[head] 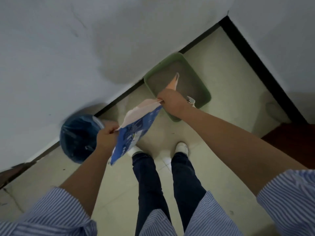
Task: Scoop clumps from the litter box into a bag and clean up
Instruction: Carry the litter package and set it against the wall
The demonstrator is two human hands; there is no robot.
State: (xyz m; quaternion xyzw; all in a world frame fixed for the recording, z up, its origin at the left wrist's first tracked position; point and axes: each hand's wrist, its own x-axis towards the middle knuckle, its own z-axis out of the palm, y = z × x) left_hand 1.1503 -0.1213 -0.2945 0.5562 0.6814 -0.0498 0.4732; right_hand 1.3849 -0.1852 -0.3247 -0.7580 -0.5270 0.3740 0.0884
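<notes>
Head camera, looking straight down from a standing person at a pale tiled floor (209, 176) where it met a white wall with a dark baseboard.

The left hand (106, 136) was closed in a pinch on one edge of a blue printed bag (134, 133). The right hand (170, 99) was closed on the opposite edge, and the two hands held the bag's mouth stretched between them, showing its pale pink lining. The bag hung in the air above the floor, its lower end dangling toward the person's feet.

The right hand also gripped the handle of a peach-coloured scoop (174, 80), which pointed away from the person over the litter box (150, 75). Whether the scoop's tip touched the litter could not be told.

The litter box was a green rectangular tray sitting on the floor in the corner, just beside the baseboard, and held grey litter (190, 77). No separate clumps could be made out through the blur.

To the left, against the wall, stood a round bin (76, 138) lined with dark blue plastic, blurred by motion; the left hand was just beside it in the frame.

Below the hands were two white shoes (182, 147), dark blue trousers and blue-and-white striped rolled sleeves (56, 210). A dark red-brown surface showed at the right edge.
</notes>
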